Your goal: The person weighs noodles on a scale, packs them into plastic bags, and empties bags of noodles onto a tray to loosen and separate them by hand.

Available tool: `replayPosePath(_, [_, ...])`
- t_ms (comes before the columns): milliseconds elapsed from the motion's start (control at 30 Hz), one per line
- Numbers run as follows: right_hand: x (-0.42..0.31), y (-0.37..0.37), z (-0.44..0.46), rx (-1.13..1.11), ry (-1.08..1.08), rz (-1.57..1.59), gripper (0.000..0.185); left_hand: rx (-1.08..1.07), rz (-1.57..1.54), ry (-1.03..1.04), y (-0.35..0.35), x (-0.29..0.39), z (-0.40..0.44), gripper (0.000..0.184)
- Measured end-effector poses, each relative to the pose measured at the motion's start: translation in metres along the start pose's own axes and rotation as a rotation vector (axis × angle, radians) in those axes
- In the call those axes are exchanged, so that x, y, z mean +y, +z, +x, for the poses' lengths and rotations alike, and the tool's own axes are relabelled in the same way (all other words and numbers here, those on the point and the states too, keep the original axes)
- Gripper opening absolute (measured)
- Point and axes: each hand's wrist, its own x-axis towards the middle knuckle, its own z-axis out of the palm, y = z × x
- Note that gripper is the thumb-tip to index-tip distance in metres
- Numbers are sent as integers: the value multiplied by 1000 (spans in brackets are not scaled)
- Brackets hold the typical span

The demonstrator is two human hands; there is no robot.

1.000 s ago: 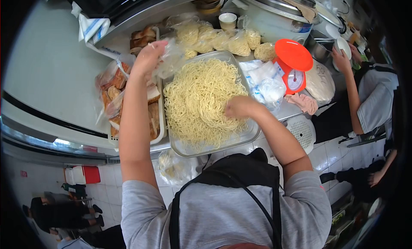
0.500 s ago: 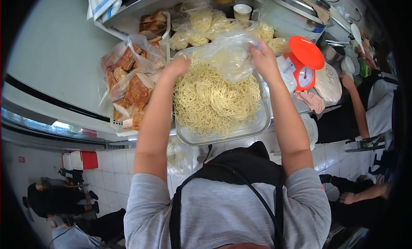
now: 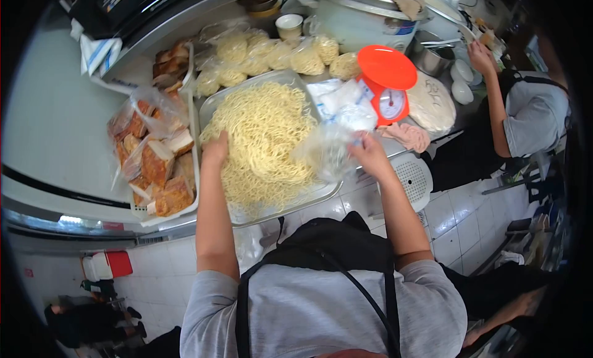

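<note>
A heap of pale yellow noodles (image 3: 262,136) fills most of a shallow metal tray (image 3: 330,190) in front of me. My left hand (image 3: 215,150) is at the left edge of the heap, against the noodles; its fingers are mostly hidden, so their pose is unclear. Off the tray's right side, my right hand (image 3: 369,153) pinches a thin clear plastic bag (image 3: 333,154). The bag is blurred and hangs over the tray's right rim, with its lower end near the noodles. I cannot make out anything inside it.
Left of the tray stands a white basket (image 3: 196,173) of bagged roasted meat (image 3: 162,163). Bagged noodle portions (image 3: 269,55) lie behind. To the right are a red scale (image 3: 386,80), plastic bags (image 3: 346,105), a pink cloth (image 3: 406,136) and a white perforated stool (image 3: 412,180). A co-worker (image 3: 494,117) stands far right.
My left hand has come down from the tray's far left corner to the noodles' left side. My right hand has drawn the bag nearer and to the right. The view has shifted.
</note>
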Motion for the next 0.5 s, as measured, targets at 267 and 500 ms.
replayPosePath(267, [29, -109, -65, -94, 173, -336, 21, 266, 5, 665, 17, 117, -78, 36])
replayPosePath(500, [67, -175, -119, 192, 240, -353, 26, -37, 146, 765, 154, 172, -86, 25])
